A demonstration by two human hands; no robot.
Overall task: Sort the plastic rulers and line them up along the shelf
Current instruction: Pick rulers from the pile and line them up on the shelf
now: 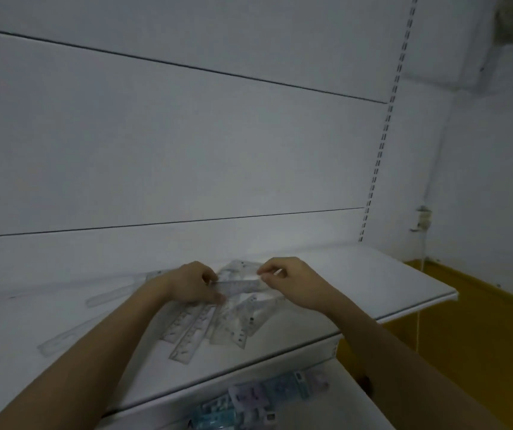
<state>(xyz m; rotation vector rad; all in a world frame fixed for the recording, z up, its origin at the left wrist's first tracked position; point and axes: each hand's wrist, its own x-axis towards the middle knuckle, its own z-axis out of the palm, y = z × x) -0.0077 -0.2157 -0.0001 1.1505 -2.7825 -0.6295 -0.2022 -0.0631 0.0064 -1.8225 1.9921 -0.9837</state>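
Both the left hand (191, 283) and right hand (292, 279) pinch one clear plastic ruler (238, 285); overlapping clear rulers (205, 324) beneath the fingers could get nudged along the white shelf (373, 274)

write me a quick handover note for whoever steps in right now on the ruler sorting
Left hand and right hand pinch the two ends of one clear ruler above the pile.
Loose pile of clear rulers lies fanned out mid-shelf, overlapping at angles.
Two more rulers sit apart on the left: and.
Done: no neat row visible.
Left: place the held ruler, then sort and line up the rest.
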